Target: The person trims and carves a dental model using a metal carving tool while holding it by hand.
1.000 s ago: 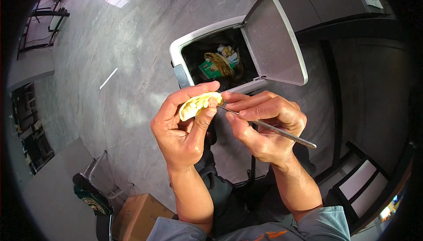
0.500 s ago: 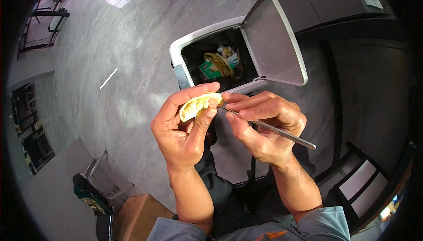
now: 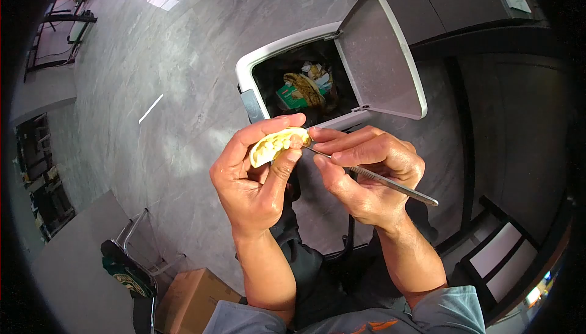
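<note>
The left hand [image 3: 251, 187] pinches what looks like a pale yellow dental cast [image 3: 266, 150] between thumb and fingers; the right hand [image 3: 375, 181] pinches a slim metal tool [image 3: 415, 193], its tip near the cast's right end, though fingers there hide any contact. The cast sits between the hands, nearer the left. Beyond them, an open bin [image 3: 293, 43] holds a green box [image 3: 289, 97], its lid [image 3: 378, 59] tilted rightward. At lower left, a cardboard box [image 3: 198, 300] stands beside a chair [image 3: 126, 267].
</note>
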`<action>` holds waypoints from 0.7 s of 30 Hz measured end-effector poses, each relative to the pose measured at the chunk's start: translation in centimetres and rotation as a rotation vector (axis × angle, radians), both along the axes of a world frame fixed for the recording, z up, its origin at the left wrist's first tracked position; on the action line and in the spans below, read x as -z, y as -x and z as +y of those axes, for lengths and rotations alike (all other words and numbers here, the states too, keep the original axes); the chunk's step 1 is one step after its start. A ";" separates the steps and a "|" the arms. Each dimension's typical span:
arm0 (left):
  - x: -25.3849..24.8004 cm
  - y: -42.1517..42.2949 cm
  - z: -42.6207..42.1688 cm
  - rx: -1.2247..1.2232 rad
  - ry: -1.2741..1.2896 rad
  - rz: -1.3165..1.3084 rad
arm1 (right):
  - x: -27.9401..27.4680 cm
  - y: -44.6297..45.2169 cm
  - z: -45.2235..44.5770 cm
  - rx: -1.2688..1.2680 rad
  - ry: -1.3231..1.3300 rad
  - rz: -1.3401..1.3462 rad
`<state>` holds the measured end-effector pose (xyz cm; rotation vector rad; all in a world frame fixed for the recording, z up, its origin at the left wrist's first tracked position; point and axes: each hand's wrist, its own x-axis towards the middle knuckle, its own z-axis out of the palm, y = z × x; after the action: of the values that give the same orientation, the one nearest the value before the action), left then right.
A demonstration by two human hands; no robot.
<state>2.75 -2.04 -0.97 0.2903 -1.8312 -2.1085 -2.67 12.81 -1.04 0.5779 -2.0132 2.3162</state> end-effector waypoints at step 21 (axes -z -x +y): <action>0.0 0.0 -0.1 0.007 0.005 -0.013 | -0.2 0.0 -0.1 0.004 0.000 -0.028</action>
<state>2.79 -2.12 -0.97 0.2970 -1.8474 -2.1115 -2.64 12.73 -0.88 0.5439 -2.0249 2.3351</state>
